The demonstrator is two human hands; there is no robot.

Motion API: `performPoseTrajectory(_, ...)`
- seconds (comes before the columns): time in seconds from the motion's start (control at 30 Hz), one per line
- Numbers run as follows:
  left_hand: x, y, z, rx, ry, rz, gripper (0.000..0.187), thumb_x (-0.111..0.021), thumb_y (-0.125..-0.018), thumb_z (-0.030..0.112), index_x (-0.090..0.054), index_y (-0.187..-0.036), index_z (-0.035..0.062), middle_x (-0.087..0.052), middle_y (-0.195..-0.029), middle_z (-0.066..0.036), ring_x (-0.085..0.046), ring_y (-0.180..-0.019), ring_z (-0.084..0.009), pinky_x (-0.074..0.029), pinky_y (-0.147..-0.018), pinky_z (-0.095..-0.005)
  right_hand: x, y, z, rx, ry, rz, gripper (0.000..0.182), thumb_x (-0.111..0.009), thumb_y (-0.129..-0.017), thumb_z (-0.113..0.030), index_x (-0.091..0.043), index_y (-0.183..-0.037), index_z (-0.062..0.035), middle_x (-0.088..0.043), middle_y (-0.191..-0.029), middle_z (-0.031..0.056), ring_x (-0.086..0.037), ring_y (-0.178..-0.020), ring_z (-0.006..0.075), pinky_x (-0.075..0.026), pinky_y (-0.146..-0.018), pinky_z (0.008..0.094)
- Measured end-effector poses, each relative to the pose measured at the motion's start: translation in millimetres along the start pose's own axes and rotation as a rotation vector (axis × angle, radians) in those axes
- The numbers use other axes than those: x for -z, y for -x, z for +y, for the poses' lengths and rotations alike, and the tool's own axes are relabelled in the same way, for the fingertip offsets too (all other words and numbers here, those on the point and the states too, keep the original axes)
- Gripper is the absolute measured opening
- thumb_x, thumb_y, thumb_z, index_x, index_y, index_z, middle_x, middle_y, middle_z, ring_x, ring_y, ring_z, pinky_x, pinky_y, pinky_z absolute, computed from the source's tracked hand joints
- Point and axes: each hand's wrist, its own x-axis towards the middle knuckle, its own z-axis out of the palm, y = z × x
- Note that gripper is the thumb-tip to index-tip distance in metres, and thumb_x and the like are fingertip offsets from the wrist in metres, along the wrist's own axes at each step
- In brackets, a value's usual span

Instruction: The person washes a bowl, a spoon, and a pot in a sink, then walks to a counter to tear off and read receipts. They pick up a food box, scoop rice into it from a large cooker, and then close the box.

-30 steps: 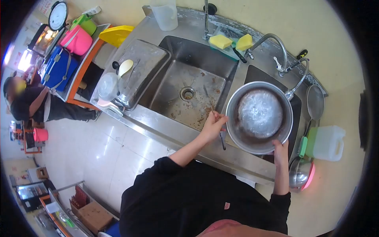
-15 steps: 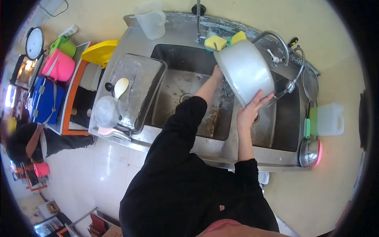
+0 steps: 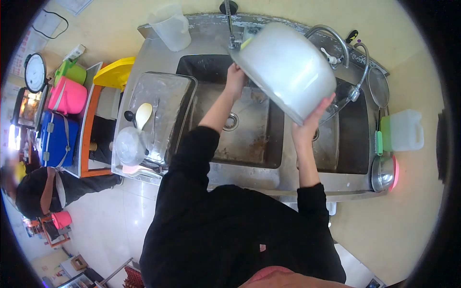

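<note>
A large silvery metal pot (image 3: 293,67) is held tilted above the double sink (image 3: 230,172), its outer wall facing me and its mouth turned down and to the left. My left hand (image 3: 235,80) grips the pot's left rim, with some fingers hidden behind it. On the lower right, my right hand (image 3: 309,124) is closed over the rim, fingers against the wall. The pot's inside cannot be seen. Behind it, a bit of yellow sponge (image 3: 246,43) peeks out.
A glass tray (image 3: 163,91) with a white spoon (image 3: 143,115) and a fork lies left of the sink. Behind are a plastic jug (image 3: 174,31) and a curved faucet (image 3: 333,30). A strainer (image 3: 378,86), a jerrycan (image 3: 406,130) and a bowl (image 3: 382,174) line the right. Another person (image 3: 38,192) stands far left.
The pot has come up and appears larger, now covering most of the sponges. My left hand has moved from lower behind the pot to its left rim. Splashing water in the left basin has gone.
</note>
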Motion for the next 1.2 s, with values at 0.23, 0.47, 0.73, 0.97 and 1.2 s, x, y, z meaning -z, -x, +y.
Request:
performPoseTrajectory(0.23, -39.5, 163.9, -6.2, 0.079, -0.389, -0.025, 0.039, -0.066, -0.076, 0.009, -0.032, -0.058, 0.0128, -0.043, -0.058, 0.006, -0.035, -0.055, -0.0031, -0.033, -0.049, -0.0203, 151.7, 78.4, 27.7, -0.572, 0.006, -0.137, 0.058, -0.047, -0.078, -0.001, -0.024, -0.131, 0.0052, -0.032, -0.133, 0.0188, -0.031, -0.122, 0.0271, -0.021, -0.101, 0.0339)
performPoseTrajectory(0.47, -144.7, 208.4, -62.5, 0.242, -0.455, -0.267, 0.033, -0.065, -0.077, 0.011, -0.036, -0.062, 0.007, -0.049, -0.059, 0.0, -0.049, -0.057, -0.0044, -0.042, -0.047, -0.0197, 299.6, 106.1, 99.0, -1.292, -0.058, -0.055, 0.05, -0.057, -0.069, -0.014, -0.044, -0.114, 0.0041, -0.048, -0.112, 0.0166, -0.049, -0.099, 0.0256, -0.039, -0.085, 0.0351)
performPoseTrajectory(0.73, -195.4, 144.0, -179.9, 0.308, -0.523, -0.115, 0.024, -0.063, -0.073, 0.008, -0.049, -0.085, -0.0078, -0.059, -0.07, -0.015, -0.059, -0.052, -0.0185, -0.049, -0.042, -0.0279, 261.6, 58.3, 254.4, -1.64, -0.571, -0.394, 0.019, -0.051, -0.071, -0.006, -0.048, -0.088, 0.0032, -0.05, -0.086, 0.0136, -0.058, -0.068, 0.0295, -0.056, -0.057, 0.0425)
performPoseTrajectory(0.97, -192.1, 85.6, -256.9, 0.427, -0.581, 0.088, 0.033, -0.062, -0.07, 0.007, -0.049, -0.093, -0.0123, -0.059, -0.074, -0.018, -0.062, -0.058, -0.0231, -0.052, -0.045, -0.0301, 190.9, 57.7, 339.0, -1.614, -0.52, -0.345, 0.015, -0.049, -0.07, -0.001, -0.047, -0.083, 0.0063, -0.051, -0.076, 0.0156, -0.06, -0.06, 0.0292, -0.057, -0.05, 0.0395)
performPoseTrajectory(1.2, -190.1, 93.9, -290.1, 0.726, -0.349, 0.185, 0.033, -0.047, -0.069, 0.003, -0.043, -0.099, -0.012, -0.056, -0.078, -0.024, -0.06, -0.071, -0.0393, -0.055, -0.047, -0.0436, 175.2, 58.2, 369.0, -0.723, 0.233, -0.601, 0.036, -0.055, -0.066, -0.004, -0.049, -0.102, 0.0008, -0.052, -0.093, 0.0183, -0.057, -0.078, 0.0314, -0.049, -0.063, 0.0408)
